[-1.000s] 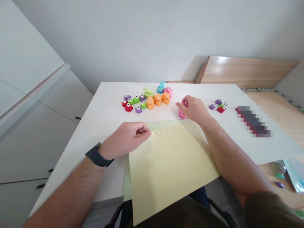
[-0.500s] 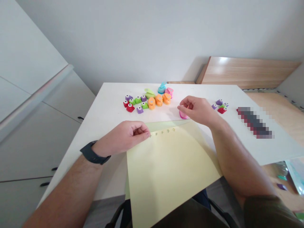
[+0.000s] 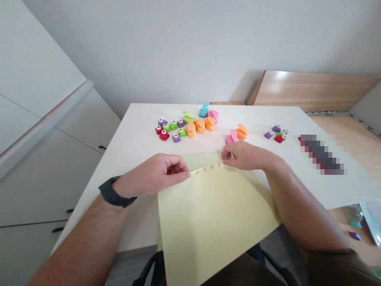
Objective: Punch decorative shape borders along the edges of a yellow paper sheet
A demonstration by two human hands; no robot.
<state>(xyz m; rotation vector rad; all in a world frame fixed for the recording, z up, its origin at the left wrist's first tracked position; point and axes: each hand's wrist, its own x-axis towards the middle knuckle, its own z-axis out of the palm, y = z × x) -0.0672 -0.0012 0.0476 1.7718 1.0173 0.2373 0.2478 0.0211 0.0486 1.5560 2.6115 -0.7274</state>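
On a white table (image 3: 139, 131), star holes (image 3: 206, 170) in yellow paper (image 3: 214, 222)

The left hand (image 3: 154, 174) has its thumb and fingers pressed together on the far edge of the paper. The right hand (image 3: 244, 155) pinches that same edge too, and the row of little stars sits between the two hands. The hands hold nothing but the paper. The paper lies at the near side of the table and hangs over the edge toward the person's lap. A pale green sheet (image 3: 199, 161) pokes out from under it. Just past the right hand sit a pink paper punch (image 3: 231, 137) and an orange paper punch (image 3: 242, 132). Farther left, many more colorful paper punches (image 3: 184, 127) sit in a bunch. A smaller bunch of punches (image 3: 276, 134) sits to the right.
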